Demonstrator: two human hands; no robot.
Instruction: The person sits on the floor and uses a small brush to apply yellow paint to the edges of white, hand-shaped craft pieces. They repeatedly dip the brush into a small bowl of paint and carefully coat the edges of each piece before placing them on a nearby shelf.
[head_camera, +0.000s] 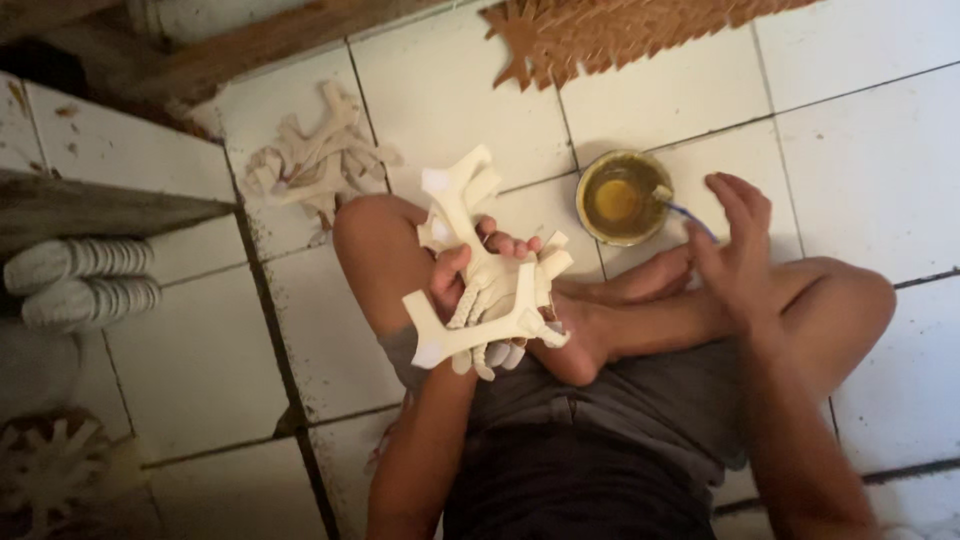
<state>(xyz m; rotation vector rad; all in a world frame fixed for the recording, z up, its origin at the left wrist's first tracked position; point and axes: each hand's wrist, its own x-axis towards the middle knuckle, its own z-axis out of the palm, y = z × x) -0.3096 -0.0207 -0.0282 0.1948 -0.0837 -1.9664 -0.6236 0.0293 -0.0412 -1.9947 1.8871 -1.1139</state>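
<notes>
My left hand (470, 275) grips a bundle of pale cream cut-out pieces (478, 290) with branching arms, held above my crossed legs. My right hand (735, 245) reaches toward a small round bowl of yellowish liquid (620, 197) on the white tiled floor. Its fingers are spread and sit just right of the bowl, by a thin blue-handled brush (690, 215) that rests in the bowl. I cannot tell whether the fingers touch the brush.
A loose pile of similar pale pieces (318, 160) lies on the tiles at upper left. A brown woven piece (610, 35) lies at the top. White ribbed rolls (80, 280) and a dark wooden board (90, 205) sit at the left.
</notes>
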